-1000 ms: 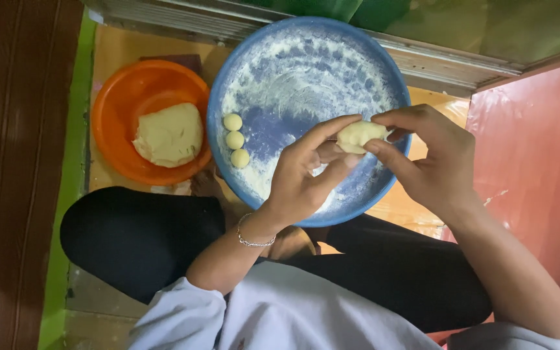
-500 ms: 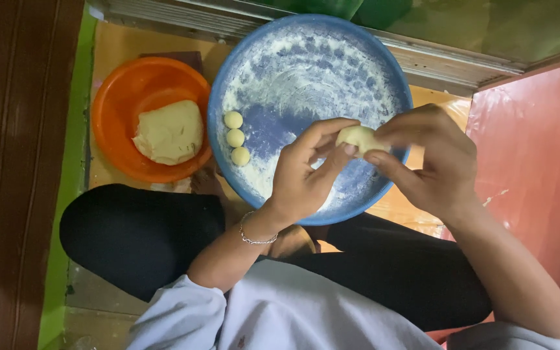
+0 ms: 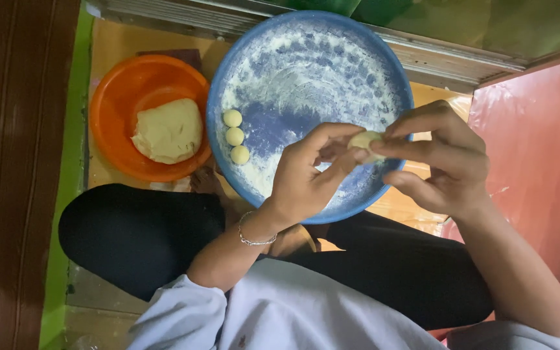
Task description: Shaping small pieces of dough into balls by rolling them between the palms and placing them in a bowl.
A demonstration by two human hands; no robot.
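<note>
Pale dough piece sits pinched between the left hand and right hand, fingers now closed tighter around it above the floured blue tray; shaping seems underway.

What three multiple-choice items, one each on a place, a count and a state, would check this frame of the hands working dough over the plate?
1. Where does the big lump of dough lie?
A. In the orange bowl
B. On the blue plate
C. On the person's lap

2. How many small dough balls sit in a row on the blue plate?
A. One
B. Three
C. Six

3. How is the small dough piece held?
A. Resting loose on the plate
B. In one hand only
C. Between the fingers of the left hand and right hand

Key: 1 A, the lump fills the bowl's bottom; 2 B, three balls line up near the plate's left rim; 3 C, both hands pinch it above the plate.
</note>
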